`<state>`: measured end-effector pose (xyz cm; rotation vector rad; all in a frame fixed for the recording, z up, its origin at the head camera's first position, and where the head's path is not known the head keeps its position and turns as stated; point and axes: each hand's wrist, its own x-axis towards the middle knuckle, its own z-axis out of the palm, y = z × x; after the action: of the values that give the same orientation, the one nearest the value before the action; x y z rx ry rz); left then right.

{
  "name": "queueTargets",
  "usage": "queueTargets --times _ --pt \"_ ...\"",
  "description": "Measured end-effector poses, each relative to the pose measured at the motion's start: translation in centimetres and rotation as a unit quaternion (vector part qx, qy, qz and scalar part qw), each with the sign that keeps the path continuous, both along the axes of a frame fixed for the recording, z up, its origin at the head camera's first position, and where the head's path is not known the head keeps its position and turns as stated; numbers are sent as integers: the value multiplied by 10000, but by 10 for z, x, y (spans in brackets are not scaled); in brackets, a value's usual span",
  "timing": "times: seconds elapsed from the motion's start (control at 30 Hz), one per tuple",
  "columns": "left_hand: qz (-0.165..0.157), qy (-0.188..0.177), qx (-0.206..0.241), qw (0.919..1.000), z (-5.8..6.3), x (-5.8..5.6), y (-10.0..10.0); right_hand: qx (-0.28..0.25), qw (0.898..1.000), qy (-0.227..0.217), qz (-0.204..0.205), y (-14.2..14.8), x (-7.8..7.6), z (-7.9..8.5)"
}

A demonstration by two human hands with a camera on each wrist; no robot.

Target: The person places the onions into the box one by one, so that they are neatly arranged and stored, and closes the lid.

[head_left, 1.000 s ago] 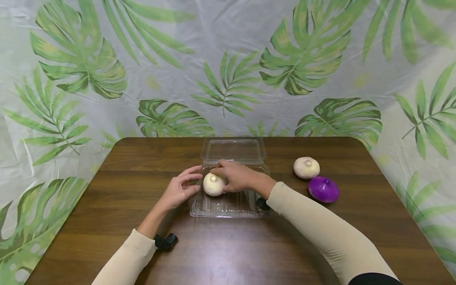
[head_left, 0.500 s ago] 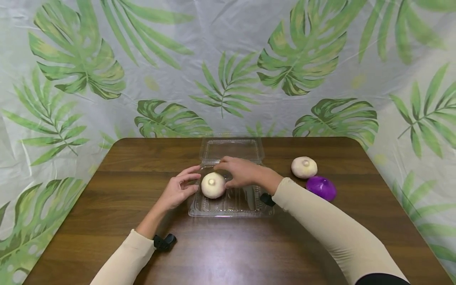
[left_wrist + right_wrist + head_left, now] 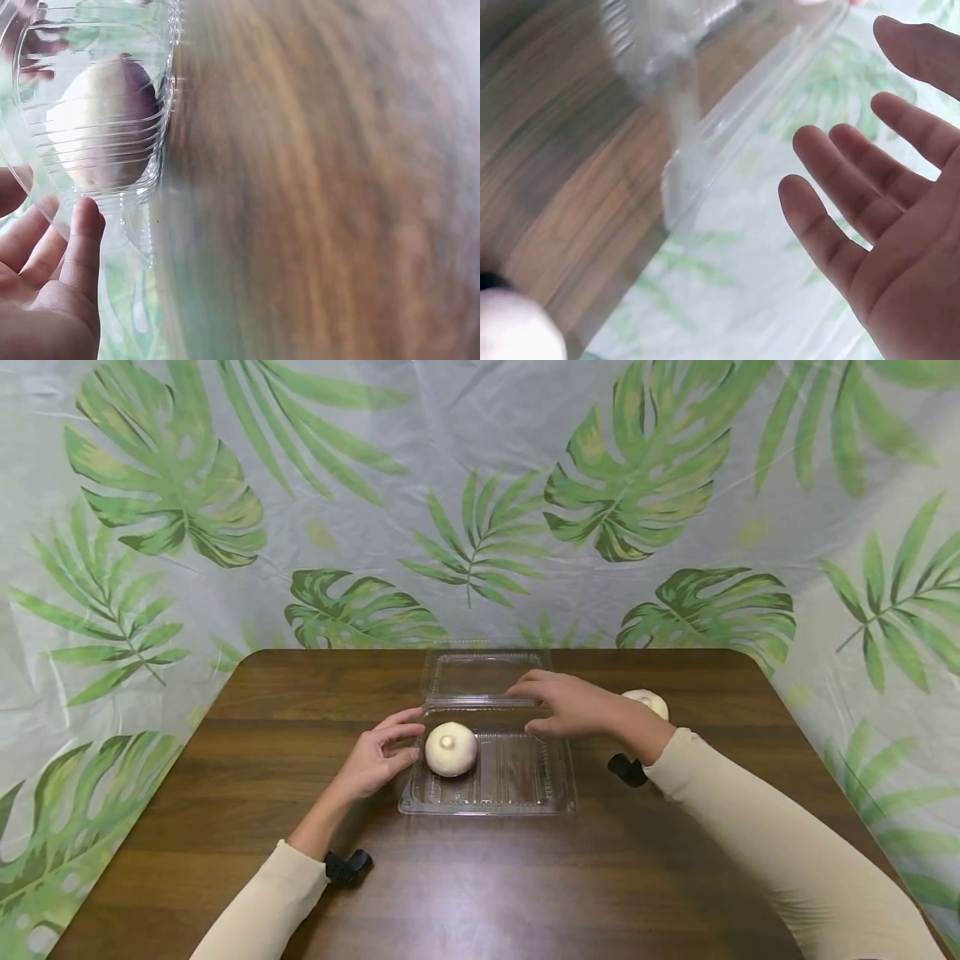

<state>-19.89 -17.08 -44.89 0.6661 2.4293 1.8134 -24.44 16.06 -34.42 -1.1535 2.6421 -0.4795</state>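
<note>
A white turnip (image 3: 451, 750) sits in the left part of a clear plastic clamshell container (image 3: 517, 777), whose lid (image 3: 487, 677) lies folded back behind it. Through the ribbed wall in the left wrist view, the turnip (image 3: 105, 124) shows a purple side. My left hand (image 3: 377, 762) stays at the container's left edge with relaxed fingers; its fingertips (image 3: 88, 210) are at the clear wall, and whether they press it I cannot tell. Over the container's back right corner, my right hand (image 3: 573, 703) holds nothing, fingers spread in the right wrist view. Another white turnip (image 3: 647, 702) is partly covered by the right forearm.
The brown wooden table (image 3: 480, 877) extends around the container, its back edge near a leaf-printed curtain (image 3: 480, 510). A blurred pale round thing (image 3: 517, 330) shows low in the right wrist view.
My right hand has let go of the turnip in the container and moved right. The right arm now hides the purple vegetable seen earlier. My left hand has barely moved.
</note>
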Motion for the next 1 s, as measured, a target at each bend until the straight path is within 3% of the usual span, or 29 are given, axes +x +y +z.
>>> queueTargets --times 0.23,0.43,0.63,0.8,1.0 --pt "-33 -13 -150 9999 -1 -1 6 -704 9955 -123 -621 63 6 1" --pt "-18 -25 -79 10000 -3 1 6 -708 9894 5 -1266 117 19 15" --pt "-18 -89 66 9999 -2 1 4 -712 9827 437 -1650 154 31 24" --pt "14 -119 90 9999 1 2 1 -817 9786 593 -1795 176 37 14" --pt "-8 -75 21 10000 -1 2 -1 -779 9773 153 -1964 196 44 -5"
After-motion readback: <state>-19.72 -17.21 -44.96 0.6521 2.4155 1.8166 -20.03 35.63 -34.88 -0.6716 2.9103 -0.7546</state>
